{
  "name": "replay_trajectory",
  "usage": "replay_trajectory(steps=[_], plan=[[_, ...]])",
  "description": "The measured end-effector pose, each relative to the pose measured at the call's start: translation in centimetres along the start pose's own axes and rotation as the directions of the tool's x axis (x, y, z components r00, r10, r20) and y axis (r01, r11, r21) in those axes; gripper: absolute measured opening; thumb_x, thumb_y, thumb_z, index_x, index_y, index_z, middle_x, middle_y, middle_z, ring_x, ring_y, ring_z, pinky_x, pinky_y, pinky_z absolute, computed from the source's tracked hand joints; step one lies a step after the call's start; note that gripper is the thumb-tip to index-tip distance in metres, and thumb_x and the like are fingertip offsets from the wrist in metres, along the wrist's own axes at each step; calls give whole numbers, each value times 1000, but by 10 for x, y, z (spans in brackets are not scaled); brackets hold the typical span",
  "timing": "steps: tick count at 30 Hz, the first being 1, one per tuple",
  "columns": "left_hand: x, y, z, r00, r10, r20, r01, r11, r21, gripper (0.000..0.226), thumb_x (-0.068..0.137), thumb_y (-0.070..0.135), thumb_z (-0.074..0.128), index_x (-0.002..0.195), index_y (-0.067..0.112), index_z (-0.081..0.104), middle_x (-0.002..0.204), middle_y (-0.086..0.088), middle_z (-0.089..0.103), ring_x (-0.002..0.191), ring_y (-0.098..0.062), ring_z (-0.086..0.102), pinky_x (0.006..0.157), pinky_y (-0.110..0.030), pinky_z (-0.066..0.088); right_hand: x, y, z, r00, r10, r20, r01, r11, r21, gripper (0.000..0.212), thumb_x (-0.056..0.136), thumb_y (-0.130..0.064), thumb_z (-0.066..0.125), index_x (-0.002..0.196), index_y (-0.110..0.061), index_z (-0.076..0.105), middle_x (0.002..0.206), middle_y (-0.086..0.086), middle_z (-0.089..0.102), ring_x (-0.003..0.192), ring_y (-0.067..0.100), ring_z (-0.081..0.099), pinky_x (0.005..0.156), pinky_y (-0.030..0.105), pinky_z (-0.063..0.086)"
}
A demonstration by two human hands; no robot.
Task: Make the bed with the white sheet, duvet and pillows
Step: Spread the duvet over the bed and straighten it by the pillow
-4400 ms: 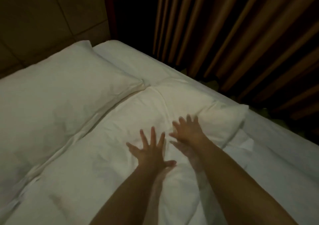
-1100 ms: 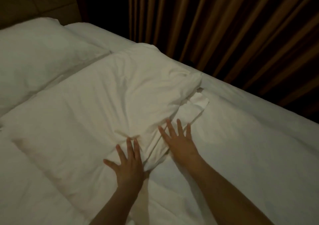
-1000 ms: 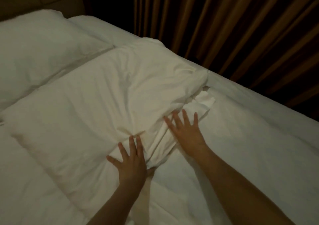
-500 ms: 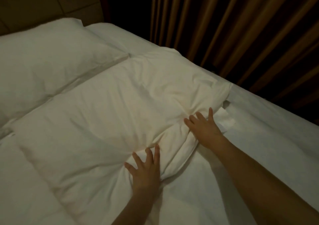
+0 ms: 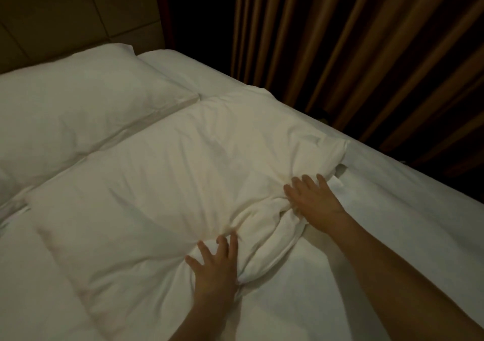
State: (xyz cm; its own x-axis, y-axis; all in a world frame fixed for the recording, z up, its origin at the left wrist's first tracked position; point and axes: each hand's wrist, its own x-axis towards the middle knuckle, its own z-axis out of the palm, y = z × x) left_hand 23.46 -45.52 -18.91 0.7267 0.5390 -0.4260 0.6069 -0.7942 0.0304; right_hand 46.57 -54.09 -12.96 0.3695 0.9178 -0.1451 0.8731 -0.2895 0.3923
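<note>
Both hands have slid up the near pillow [image 5: 167, 173], left hand [image 5: 214, 264] and right hand [image 5: 311, 199] now pressing open-fingered into its bunched edge, tucking the loose flap.

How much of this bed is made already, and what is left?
Done: the sheet lies flat and the far pillow sits by the headboard. In hand: the left hand and right hand press the bunched open end of the near pillow. Left: smoothing that end. The duvet is not clearly distinguishable.
</note>
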Motion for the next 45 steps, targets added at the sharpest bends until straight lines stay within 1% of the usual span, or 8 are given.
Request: replay_trajectory(steps=[9,17,23,26,30,35,37,45], plan=[[1,0,3,994,-74,-77,77,997,28,95,89,49,54,150,22,-13,154,-9,10,138,-47,14,102,-68,21,14,1,-11,959,-282,-25,282,959,21,43,84,4,51,127,-2,55,117,14,63,112,30,58,114,48,18],[2,-2,-68,928,70,-366,-92,995,-42,84,44,17,87,117,18,45,92,0,68,63,-22,65,41,-31,48,15,47,-71,932,-279,-231,284,959,-12,32,67,8,71,98,1,68,90,17,69,87,30,68,107,55,30],[19,-2,-160,847,-13,-532,-88,983,-163,36,91,21,50,126,19,41,118,-2,50,104,-27,56,70,-38,46,7,79,-89,888,117,-444,-27,979,204,38,65,18,67,103,11,66,96,25,69,91,35,69,103,62,25],[-7,3,-87,909,-25,-416,-8,997,-78,37,83,14,43,117,14,56,107,-7,55,92,-30,58,65,-39,48,-26,27,-41,986,165,-13,-152,935,321,37,92,1,41,127,6,53,129,20,56,122,24,53,108,31,34],[-25,3,-3,890,80,-450,-63,997,52,42,65,28,56,101,7,52,86,-16,47,75,-28,41,60,-39,38,-39,-21,31,998,-45,50,29,960,279,30,48,-8,79,77,-8,74,70,7,70,67,18,71,74,47,56],[-16,7,1,890,50,-454,-18,997,74,91,33,42,87,107,9,45,94,-19,54,82,-29,42,63,-46,43,-43,-3,28,975,-38,219,-1,984,178,105,81,-28,69,151,-16,-8,160,9,3,145,38,8,112,59,0],[-14,9,0,893,77,-444,-51,996,70,76,41,27,85,104,10,45,90,-17,49,79,-29,41,62,-45,42,-41,-2,28,950,-7,314,-33,992,125,122,57,-38,86,148,-16,7,153,14,30,135,45,33,105,65,15],[-17,-8,-100,935,78,-346,-103,993,-55,53,72,14,70,118,11,44,104,-9,57,86,-30,62,57,-37,49,31,24,-42,988,15,153,-19,1000,21,41,98,-15,36,139,-19,38,136,6,49,128,25,39,113,46,12]])
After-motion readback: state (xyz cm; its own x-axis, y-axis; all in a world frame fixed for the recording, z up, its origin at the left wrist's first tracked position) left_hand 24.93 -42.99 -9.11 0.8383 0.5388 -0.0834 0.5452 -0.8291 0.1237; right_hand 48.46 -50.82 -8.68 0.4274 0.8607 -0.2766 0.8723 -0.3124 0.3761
